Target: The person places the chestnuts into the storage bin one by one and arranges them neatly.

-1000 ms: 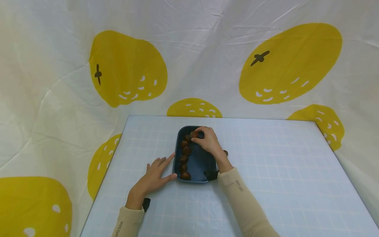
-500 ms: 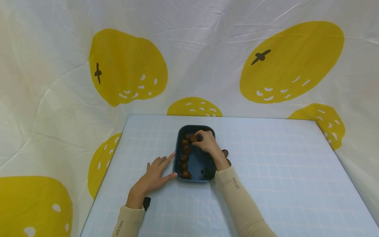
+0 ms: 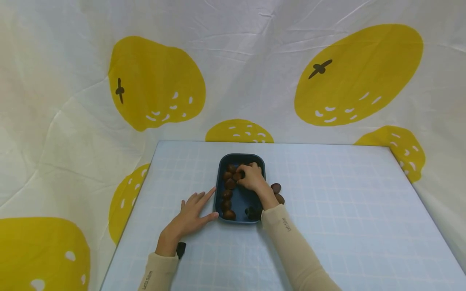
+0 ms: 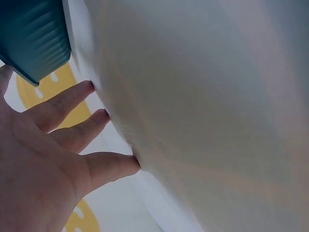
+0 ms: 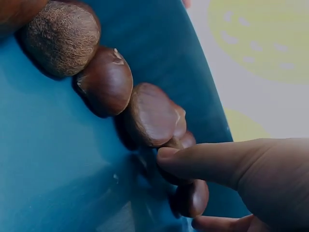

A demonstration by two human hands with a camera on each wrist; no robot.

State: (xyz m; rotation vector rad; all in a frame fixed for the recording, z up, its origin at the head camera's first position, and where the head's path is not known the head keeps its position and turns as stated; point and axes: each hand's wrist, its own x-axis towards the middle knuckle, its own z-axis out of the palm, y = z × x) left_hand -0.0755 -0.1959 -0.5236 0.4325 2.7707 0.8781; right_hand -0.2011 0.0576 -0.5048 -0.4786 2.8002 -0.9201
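- Two loose chestnuts (image 3: 276, 188) now show on the table (image 3: 327, 210) just right of the tray, where a second ago the right wrist covered most of them.
- Since that earlier frame the right hand (image 3: 251, 178) has drawn back from the tray's far end toward its middle, and the chestnut it carries has come down beside the row.
- Left hand (image 3: 189, 218) has not moved: it lies flat on the table, fingers straight and spread, forefinger and thumb tips against the left wall of the dark blue tray (image 3: 243, 202).
- From the left wrist view the left hand's fingers (image 4: 72, 101) are straight, pressing the pale surface, holding nothing.
- Right hand's fingers are curled down over a chestnut (image 3: 237, 176) at the row's upper part; the right wrist view shows a fingertip (image 5: 193, 162) and thumb closing on a partly hidden nut.
- Along the tray's left wall runs a row of chestnuts (image 3: 227, 194), touching one another, one with a fuzzy pale base (image 5: 60, 38).
- Small writing runs along both beige sleeves (image 3: 287, 225), too small to read.
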